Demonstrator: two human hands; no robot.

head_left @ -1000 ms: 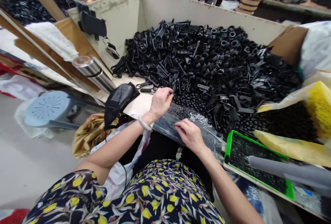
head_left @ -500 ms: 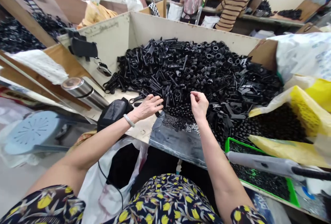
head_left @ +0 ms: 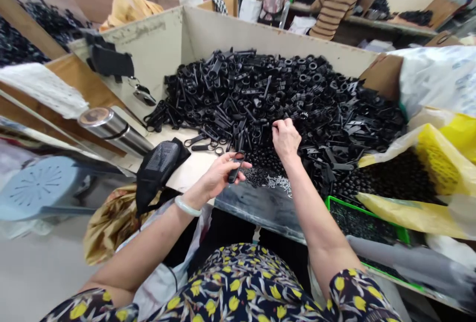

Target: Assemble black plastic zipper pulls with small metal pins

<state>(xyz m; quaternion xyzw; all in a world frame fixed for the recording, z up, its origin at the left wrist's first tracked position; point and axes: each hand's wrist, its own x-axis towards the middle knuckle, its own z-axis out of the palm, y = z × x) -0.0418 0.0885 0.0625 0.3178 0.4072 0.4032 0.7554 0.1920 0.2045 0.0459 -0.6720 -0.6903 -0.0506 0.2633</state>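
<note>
Between the thumb and fingers of my left hand point(head_left: 219, 175) is a black plastic part point(head_left: 236, 167) with a ring at its upper end. My right hand point(head_left: 286, 138) rests at the front edge of the heap of black parts point(head_left: 238, 94), its fingers bent together; anything in them is hidden. Small black balls point(head_left: 262, 159) lie between the hands. Nearer to me are silver pins point(head_left: 279, 183) on the dark work surface point(head_left: 256, 205).
A steel flask point(head_left: 115, 128) and a black mesh bag point(head_left: 161, 163) are at the left. Keys point(head_left: 143, 95) hang on the bin wall point(head_left: 159, 46). At right are a green tray point(head_left: 364, 223) and a yellow bag point(head_left: 441, 148). A person in stripes point(head_left: 334, 12) works behind.
My left hand has turned palm up, come nearer to me and now holds a black part. My right hand has moved slightly forward and turned knuckles up.
</note>
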